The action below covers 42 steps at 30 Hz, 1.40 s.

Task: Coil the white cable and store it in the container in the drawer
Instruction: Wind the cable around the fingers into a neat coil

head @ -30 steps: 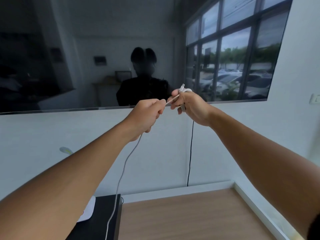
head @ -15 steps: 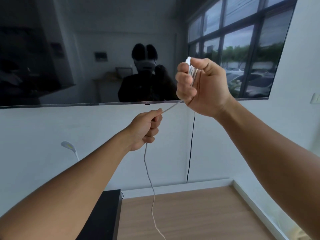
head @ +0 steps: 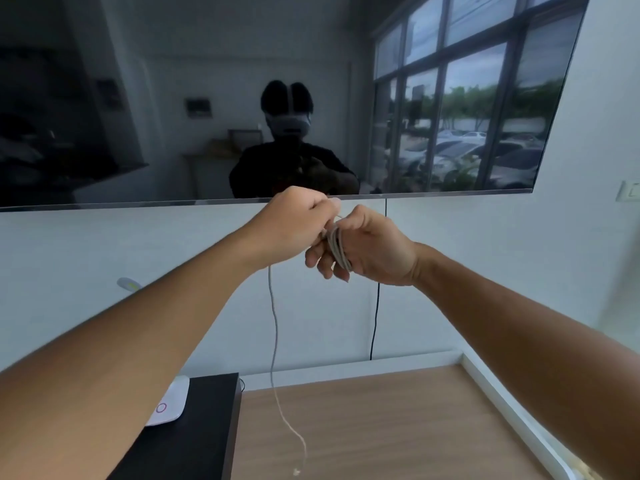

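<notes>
At the far left, low in the frame, a white flat device [head: 169, 403] with a red ring mark is seen lying on a black cabinet top [head: 194, 431], partly hidden by the left forearm. Above it, a small grey-green object [head: 128, 284] is seen against the white wall [head: 104, 258]. A large dark screen [head: 173, 98] is mounted on that wall, and a person's dark outline and a row of windows are reflected in it.

Toward the middle, the left hand [head: 294, 225] is held up just below the screen's lower edge, its fingers closed in a fist around the white cable [head: 273, 327]. From beneath this hand the cable is seen hanging down in 1 loose strand, past the cabinet's edge and over the wooden surface [head: 381, 427], where its free end is seen low in the frame.

Just to the right, touching the left hand, the right hand [head: 374, 247] is held with its fingers curled. Several turns of the cable are wrapped around these fingers, so the coil is gripped there. Behind the hands, a thin black cord [head: 375, 320] is seen running down the wall. At the far right, a wall switch plate [head: 628, 191] is seen.
</notes>
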### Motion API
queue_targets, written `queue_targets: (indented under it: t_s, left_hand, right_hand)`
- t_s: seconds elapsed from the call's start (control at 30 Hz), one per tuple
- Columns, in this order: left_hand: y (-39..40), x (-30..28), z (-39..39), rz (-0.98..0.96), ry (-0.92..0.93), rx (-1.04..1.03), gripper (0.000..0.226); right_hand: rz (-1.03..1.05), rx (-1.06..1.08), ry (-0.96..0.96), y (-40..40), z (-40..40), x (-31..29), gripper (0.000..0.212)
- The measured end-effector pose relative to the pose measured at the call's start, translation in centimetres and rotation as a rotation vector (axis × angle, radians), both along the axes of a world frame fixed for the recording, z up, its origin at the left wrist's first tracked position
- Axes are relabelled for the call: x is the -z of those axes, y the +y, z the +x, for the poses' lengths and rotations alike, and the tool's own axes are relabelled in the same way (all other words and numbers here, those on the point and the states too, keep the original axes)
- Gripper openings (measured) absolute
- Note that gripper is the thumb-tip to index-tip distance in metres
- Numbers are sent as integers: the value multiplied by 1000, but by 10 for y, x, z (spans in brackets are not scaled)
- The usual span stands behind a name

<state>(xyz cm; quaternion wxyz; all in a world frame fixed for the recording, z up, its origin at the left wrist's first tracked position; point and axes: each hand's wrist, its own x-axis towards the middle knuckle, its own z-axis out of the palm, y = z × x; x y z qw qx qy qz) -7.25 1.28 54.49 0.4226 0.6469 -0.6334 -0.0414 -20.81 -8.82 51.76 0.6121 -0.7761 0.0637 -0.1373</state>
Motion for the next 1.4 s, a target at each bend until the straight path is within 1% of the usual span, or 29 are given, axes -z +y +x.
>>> queue_targets:
  t_s: [0.1,0.17,0.23,0.3,0.37,0.5,0.57,0.63,0.67,0.73,0.77,0.83,0.87,0.93,0.97,1.03,1.1,1.13,1.17,1.23,1.27,1.3,1.33,1.4]
  left_hand:
    - [8,9,1,-117,-2,-20,45]
    - [12,17,1,-152,22,-27,44]
    - [15,29,-3,-135,111,7,43]
    - [16,41,-7,-90,256,61,43]
    - [16,51,-8,-26,341,95,43]
    - [11,71,2,236,508,209,46]
    - [9,74,7,307,601,232,46]
    - [3,68,12,288,686,208,44]
    - [0,61,14,263,693,185,41]
    - [-4,42,14,217,632,134,20]
    - [-4,32,13,210,594,119,18]
    - [-6,17,14,207,533,96,23]
    - [-8,11,14,198,501,83,28]
    - [-7,2,12,154,368,30,40]
    - [-6,0,10,117,265,-3,44]
    - [-1,2,4,19,63,-37,47]
    - [4,11,-2,-99,-30,-32,49]
    - [6,16,-4,-146,-39,-27,48]
    - [7,22,-6,-177,-25,-14,47]
    - [8,32,-8,-166,57,49,46]
    - [8,38,-9,-127,118,91,46]
    - [7,44,-8,-73,191,130,45]
    - [7,49,-7,-7,280,159,45]
    - [7,57,-4,131,453,212,45]
  right_hand:
    - [122,70,-108,-9,-1,5,53]
    - [189,43,-193,-13,1,7,57]
    - [257,-15,-288,-13,2,6,54]
    - [346,-87,-363,-7,3,3,50]
    - [396,-146,-431,-1,4,-2,51]
    - [468,-222,-571,5,-3,-25,55]
    - [490,-321,-562,9,-8,-35,56]
    - [444,-403,-462,15,-11,-37,56]
    - [398,-426,-397,19,-11,-36,55]
    - [293,-454,-251,25,-9,-29,54]
    - [242,-462,-177,26,-8,-25,55]
    - [132,-438,-65,26,-6,-17,62]
    - [76,-396,-19,24,-5,-13,68]
    - [11,-278,69,19,-3,-5,85]
    - [5,-220,88,16,-3,-1,91]
    - [-2,-107,62,10,-1,5,98]
    - [8,-9,-5,4,1,7,108]
    - [40,28,-55,1,1,6,111]
    - [90,54,-113,-1,1,4,109]
    - [246,81,-241,-3,1,-2,91]
    - [334,81,-294,-3,1,-5,82]
    - [398,70,-330,-3,1,-8,79]
    - [431,51,-351,-2,1,-10,78]
    - [429,12,-369,3,2,-14,80]
